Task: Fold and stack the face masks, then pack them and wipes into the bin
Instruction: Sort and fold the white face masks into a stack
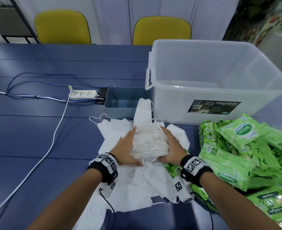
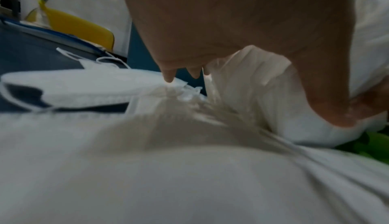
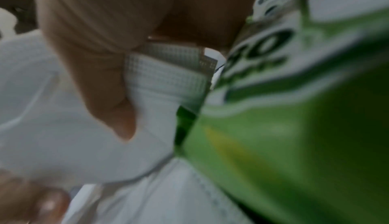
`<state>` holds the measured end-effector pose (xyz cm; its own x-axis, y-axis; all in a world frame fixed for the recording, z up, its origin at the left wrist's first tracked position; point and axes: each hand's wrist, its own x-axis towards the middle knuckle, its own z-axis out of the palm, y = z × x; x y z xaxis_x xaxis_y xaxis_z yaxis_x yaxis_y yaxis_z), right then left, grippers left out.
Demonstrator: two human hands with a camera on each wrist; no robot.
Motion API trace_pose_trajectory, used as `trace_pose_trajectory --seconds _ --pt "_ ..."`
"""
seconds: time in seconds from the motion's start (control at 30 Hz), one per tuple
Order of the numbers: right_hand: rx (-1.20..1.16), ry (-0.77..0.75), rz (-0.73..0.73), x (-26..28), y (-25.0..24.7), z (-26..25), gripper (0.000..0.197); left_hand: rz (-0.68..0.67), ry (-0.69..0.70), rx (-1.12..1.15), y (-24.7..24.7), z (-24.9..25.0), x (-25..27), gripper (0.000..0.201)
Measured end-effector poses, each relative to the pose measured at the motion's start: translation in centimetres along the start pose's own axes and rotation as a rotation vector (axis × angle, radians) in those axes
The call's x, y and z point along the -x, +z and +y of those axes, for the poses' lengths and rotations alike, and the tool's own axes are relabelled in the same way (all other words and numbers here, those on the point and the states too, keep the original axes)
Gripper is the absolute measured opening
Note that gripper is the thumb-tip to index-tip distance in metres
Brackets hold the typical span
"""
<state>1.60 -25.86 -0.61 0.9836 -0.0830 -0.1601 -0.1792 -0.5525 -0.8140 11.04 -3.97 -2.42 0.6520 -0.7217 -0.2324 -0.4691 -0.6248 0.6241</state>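
Observation:
A stack of folded white face masks (image 1: 149, 141) lies on a spread of loose unfolded masks (image 1: 137, 188) on the blue table. My left hand (image 1: 127, 146) presses its left side with straight fingers, the thumb along the near end. My right hand (image 1: 171, 146) presses the right side the same way. In the left wrist view the left hand (image 2: 210, 28) lies against the stack (image 2: 263, 94). The right wrist view, blurred, shows the right hand (image 3: 105, 44) against the masks (image 3: 157, 86), beside a green wipes pack (image 3: 294, 127). Several wipes packs (image 1: 241, 135) are piled at the right.
A large clear plastic bin (image 1: 178, 110) stands behind the wipes. A small blue-grey bin (image 1: 120, 103) sits left of it, with one mask (image 1: 142, 112) leaning on its rim. A power strip (image 1: 83, 94) and white cable (image 1: 54, 135) lie at the left. Two yellow chairs (image 1: 62, 27) stand beyond.

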Motion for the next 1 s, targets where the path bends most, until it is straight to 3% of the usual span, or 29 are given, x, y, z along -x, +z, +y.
trace_pose_trajectory --seconds 0.07,0.17,0.3,0.43,0.5,0.6,0.7,0.77,0.83,0.93,1.0 --pt "0.117 0.021 -0.058 -0.2 -0.3 0.0 0.133 -0.052 -0.005 -0.097 0.7 -0.9 -0.3 0.141" --pt "0.18 0.031 -0.117 -0.5 -0.6 -0.7 0.138 -0.054 0.001 -0.08 1.2 -1.7 -0.5 0.129" --pt "0.083 0.016 -0.068 -0.9 -0.3 -0.9 0.118 0.086 -0.001 0.063 -0.6 0.2 -0.6 0.139" --pt "-0.104 -0.047 0.024 -0.6 -0.5 -1.5 0.102 0.181 0.1 0.133 -1.2 0.1 -1.2 0.153" --pt "-0.083 -0.06 -0.012 -0.5 -0.7 -1.4 0.109 0.197 0.111 0.123 -1.2 0.2 -0.8 0.15" --pt "0.061 -0.021 -0.111 -0.2 -0.7 -0.7 0.135 0.179 0.122 0.102 -0.7 1.3 0.1 0.147" --pt "0.103 0.003 -0.137 -0.3 -0.3 -0.4 0.145 0.131 0.143 0.261 -0.8 2.5 0.2 0.135" --pt "0.113 0.0 -0.122 -0.4 -0.1 -0.4 0.145 0.082 0.182 0.056 -0.8 1.7 -0.1 0.144" --pt "0.099 -0.001 -0.104 -0.5 0.0 -0.4 0.143 -0.031 0.067 -0.193 -0.6 0.1 0.0 0.148" --pt "0.115 -0.003 -0.098 -0.7 0.0 -0.5 0.14 -0.113 0.035 -0.202 0.1 -0.5 0.5 0.145" --pt "0.09 -0.006 -0.096 -0.7 -0.3 -0.4 0.138 -0.074 0.026 -0.214 0.2 -0.7 0.7 0.15"
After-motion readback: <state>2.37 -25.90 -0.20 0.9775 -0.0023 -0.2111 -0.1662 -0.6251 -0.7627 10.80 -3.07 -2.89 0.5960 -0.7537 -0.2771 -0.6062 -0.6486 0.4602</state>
